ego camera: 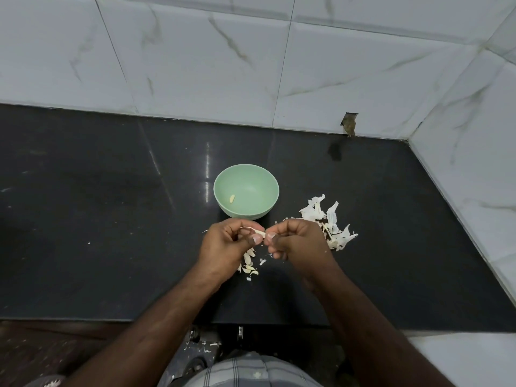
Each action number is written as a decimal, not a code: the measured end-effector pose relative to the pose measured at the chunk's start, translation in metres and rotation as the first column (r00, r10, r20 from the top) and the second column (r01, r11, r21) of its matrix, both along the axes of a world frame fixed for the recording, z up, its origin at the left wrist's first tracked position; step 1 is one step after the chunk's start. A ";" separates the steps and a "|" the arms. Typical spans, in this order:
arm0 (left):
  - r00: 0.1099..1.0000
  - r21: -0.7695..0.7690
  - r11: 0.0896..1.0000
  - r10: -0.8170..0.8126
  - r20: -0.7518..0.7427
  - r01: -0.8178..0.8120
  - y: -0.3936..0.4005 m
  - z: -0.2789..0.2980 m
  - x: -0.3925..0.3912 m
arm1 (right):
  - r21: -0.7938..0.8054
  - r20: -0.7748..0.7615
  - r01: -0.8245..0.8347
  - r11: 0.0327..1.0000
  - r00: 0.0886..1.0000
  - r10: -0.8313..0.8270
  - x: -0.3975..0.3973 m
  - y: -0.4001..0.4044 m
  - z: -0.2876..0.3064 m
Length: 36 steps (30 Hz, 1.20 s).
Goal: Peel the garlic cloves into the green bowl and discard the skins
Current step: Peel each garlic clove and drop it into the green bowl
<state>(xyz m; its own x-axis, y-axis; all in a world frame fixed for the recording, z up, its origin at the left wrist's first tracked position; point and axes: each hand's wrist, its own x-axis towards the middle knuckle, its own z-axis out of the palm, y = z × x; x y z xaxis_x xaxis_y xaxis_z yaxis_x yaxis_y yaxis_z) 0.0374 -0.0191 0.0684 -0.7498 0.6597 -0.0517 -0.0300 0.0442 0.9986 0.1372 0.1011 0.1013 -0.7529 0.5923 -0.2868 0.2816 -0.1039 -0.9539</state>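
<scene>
A pale green bowl stands on the black counter with one peeled clove lying inside it. Just in front of the bowl, my left hand pinches a garlic clove between thumb and fingers. My right hand meets it fingertip to fingertip and pinches the clove's right end. Loose unpeeled cloves lie on the counter under my left hand, partly hidden by it. A heap of white garlic skins lies to the right of the bowl, behind my right hand.
The black stone counter runs to a white marble-tiled wall at the back and on the right. A chipped hole shows at the wall's base. Bits of skin lie on the floor below the counter edge.
</scene>
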 end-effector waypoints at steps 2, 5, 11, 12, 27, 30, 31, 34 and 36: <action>0.994 -0.041 0.999 -0.032 -0.107 0.028 -0.001 -0.002 -0.006 | -0.108 0.011 0.003 0.994 1.000 -0.002 0.000 0.000 0.000; 0.991 -0.043 0.997 -0.064 -0.118 0.059 -0.002 -0.005 -0.010 | -0.215 0.033 0.021 0.976 0.999 -0.014 -0.001 0.000 0.000; 0.991 0.067 0.995 -0.087 0.105 0.080 0.000 -0.004 -0.004 | -0.353 0.072 0.009 0.935 0.997 0.018 -0.004 0.007 0.001; 0.986 0.082 0.993 -0.099 0.135 0.089 0.000 -0.004 -0.005 | -0.365 0.072 0.003 0.931 0.997 0.025 -0.005 0.008 0.001; 0.944 0.074 0.996 -0.069 0.324 0.048 0.009 -0.001 -0.003 | -0.002 0.079 -0.009 1.000 0.997 0.009 -0.006 0.006 -0.007; 0.922 0.049 0.997 -0.078 0.379 0.065 0.008 0.000 -0.003 | 0.155 0.098 0.010 0.988 0.995 -0.026 -0.008 0.011 -0.012; 0.914 0.049 0.996 -0.085 0.397 0.071 0.007 0.000 -0.002 | 0.201 0.100 0.023 0.979 0.994 -0.044 -0.007 0.015 -0.014; 0.890 0.045 0.996 -0.089 0.446 0.077 0.006 0.000 -0.003 | 0.361 0.132 0.047 0.931 0.986 -0.101 -0.003 0.028 -0.016; 0.880 0.043 0.996 -0.087 0.467 0.075 0.005 0.001 -0.004 | 0.481 0.170 0.041 0.876 0.976 -0.139 0.002 0.037 -0.015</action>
